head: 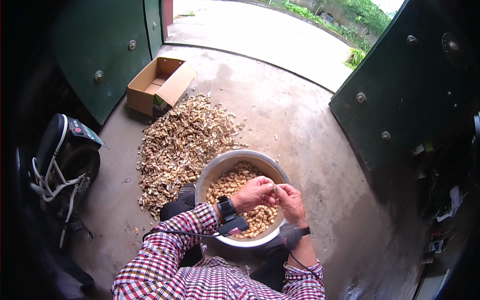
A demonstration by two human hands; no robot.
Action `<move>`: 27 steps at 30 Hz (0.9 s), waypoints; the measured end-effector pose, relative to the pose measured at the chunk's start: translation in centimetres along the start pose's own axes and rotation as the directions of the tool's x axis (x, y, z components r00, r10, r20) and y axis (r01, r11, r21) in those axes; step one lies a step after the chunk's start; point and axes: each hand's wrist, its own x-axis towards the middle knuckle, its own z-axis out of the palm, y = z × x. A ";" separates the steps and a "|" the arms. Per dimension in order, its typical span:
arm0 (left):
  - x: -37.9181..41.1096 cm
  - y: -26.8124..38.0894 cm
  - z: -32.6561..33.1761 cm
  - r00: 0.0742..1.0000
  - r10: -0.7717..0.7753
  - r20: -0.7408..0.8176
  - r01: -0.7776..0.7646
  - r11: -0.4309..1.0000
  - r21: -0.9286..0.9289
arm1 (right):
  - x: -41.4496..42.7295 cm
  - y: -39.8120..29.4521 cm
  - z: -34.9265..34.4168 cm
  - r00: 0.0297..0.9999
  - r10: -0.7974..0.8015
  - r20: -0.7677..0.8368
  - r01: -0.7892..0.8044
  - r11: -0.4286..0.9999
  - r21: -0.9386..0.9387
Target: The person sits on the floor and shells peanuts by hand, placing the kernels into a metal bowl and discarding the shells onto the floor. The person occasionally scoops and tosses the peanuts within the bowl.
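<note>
A large round metal basin (242,242) stands on the floor between my legs, with many unshelled peanuts (260,221) in it. Above its right part my left hand (255,195) and my right hand (290,200) meet at the fingertips. Both pinch one small thing between them, apparently a peanut (275,186); the fingers hide most of it. Left of the basin a wide heap of broken peanut shells (176,142) lies on the floor.
An open cardboard box (144,97) lies beyond the heap. A wheeled thing with a white metal frame (62,187) and black seat stands at the left. Green metal doors (108,48) flank the doorway. Dim clutter (450,206) lies at the far right.
</note>
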 end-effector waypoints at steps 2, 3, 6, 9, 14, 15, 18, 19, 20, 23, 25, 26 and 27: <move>-0.5 -0.1 0.0 0.998 0.010 -0.055 -0.008 0.999 0.045 | 0.2 0.6 0.0 0.999 0.018 0.034 -0.019 0.999 0.040; -0.6 0.1 0.2 0.998 0.008 -0.066 -0.004 0.997 0.071 | 0.1 0.6 0.0 0.999 0.027 0.043 -0.030 0.997 0.072; -0.9 0.5 0.7 0.996 0.055 -0.066 -0.042 0.982 0.182 | 0.2 0.8 -0.5 0.998 0.007 0.059 -0.009 1.000 0.028; -1.1 0.6 0.6 0.994 0.090 -0.065 -0.069 0.961 0.269 | 0.2 0.6 -0.4 0.997 0.048 0.066 -0.052 0.996 0.067; -1.1 1.3 0.4 0.993 0.115 -0.031 -0.099 0.943 0.317 | 0.5 0.5 -0.8 0.988 0.085 0.131 -0.105 0.982 0.154; -1.1 1.4 0.4 0.993 0.115 -0.025 -0.102 0.944 0.313 | 0.6 0.6 -0.8 0.985 0.085 0.149 -0.110 0.980 0.169; -1.1 1.3 0.3 0.995 0.097 -0.007 -0.091 0.956 0.280 | 0.6 0.7 -0.8 0.984 0.080 0.159 -0.110 0.976 0.187; -1.1 1.2 0.3 0.997 0.080 0.006 -0.078 0.965 0.252 | 0.6 0.8 -0.8 0.984 0.081 0.159 -0.111 0.976 0.187; -1.0 1.1 0.2 0.997 0.078 0.005 -0.077 0.965 0.251 | 0.7 0.9 -0.7 0.988 0.084 0.127 -0.101 0.986 0.134; -1.1 0.8 0.1 0.998 0.067 -0.007 -0.064 0.972 0.225 | 0.7 1.1 -0.6 0.991 0.088 0.102 -0.094 0.994 0.062; -1.2 1.0 0.4 0.997 0.070 -0.044 -0.053 0.953 0.299 | 0.7 1.1 -0.6 0.990 0.085 0.109 -0.091 0.995 0.044; -1.2 1.0 0.4 0.997 0.065 -0.040 -0.051 0.958 0.281 | 0.6 1.0 -0.5 0.991 0.084 0.105 -0.087 0.996 0.025; -1.2 1.0 0.3 0.997 0.063 -0.040 -0.050 0.959 0.280 | 0.4 0.8 -0.4 0.991 0.081 0.102 -0.082 0.997 0.005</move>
